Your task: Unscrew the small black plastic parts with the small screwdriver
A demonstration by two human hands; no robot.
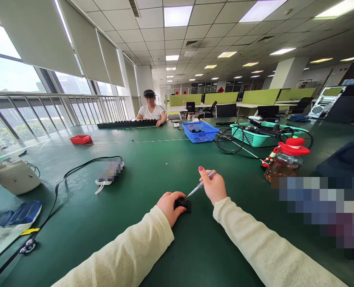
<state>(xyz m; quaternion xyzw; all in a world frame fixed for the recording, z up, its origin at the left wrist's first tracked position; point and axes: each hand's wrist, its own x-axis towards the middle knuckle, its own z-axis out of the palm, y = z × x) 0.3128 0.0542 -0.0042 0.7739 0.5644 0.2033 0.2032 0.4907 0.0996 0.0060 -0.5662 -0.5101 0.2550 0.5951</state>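
Observation:
My left hand (170,206) is closed around a small black part (183,204), holding it down on the green table (147,235). Its exact kind is too small and too covered to make out. In my right hand (214,186) is a screwdriver (198,186) with a clear handle, gripped between thumb and fingers. The screwdriver slants down to the left, and its tip meets or nearly meets the top of the black part.
A blue basket (201,135), a green basket (254,139) with cables and a red-lidded bottle (284,161) stand ahead and right. A red tray (80,139), a white cup-like container (15,177) and a black strap (56,195) lie left. Across the table sits a person (151,109).

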